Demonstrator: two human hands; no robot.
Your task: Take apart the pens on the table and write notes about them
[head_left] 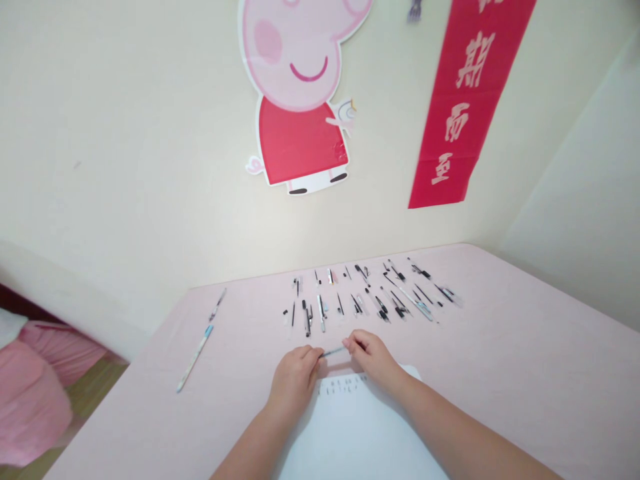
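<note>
Two hands: through the head camera I have the left hand closed round one end of a slim rod and the right hand pinching near the other with thumb and fingertips.
Slim rod: pen-like, dark toward the left hand and pale bluish toward the right; it spans the gap between the hands, near the far edge of the white sheet. Blur keeps me from telling whether it is one piece or two.
Handling: I judge it very light, stiff and smooth, probably plastic, apt to roll or slip; a thin tube might crack if bent.
Where to take hold: I'd pinch both ends lightly and keep them in line, with no squeeze at the middle.
Pen parts: two loose rows beyond the hands on the pink table, mostly black and clear pieces.
Pen: pale barrel, blue end, lying at the left, with a thinner pen just beyond it.
White sheet: small dark marks in two rows along its far edge, too small for me to read.
Red banner: pale characters; I read 期, 而, 至, with the top one cut off.
Pig cut-out: no lettering I can make out.
Brands: none legible.
</note>
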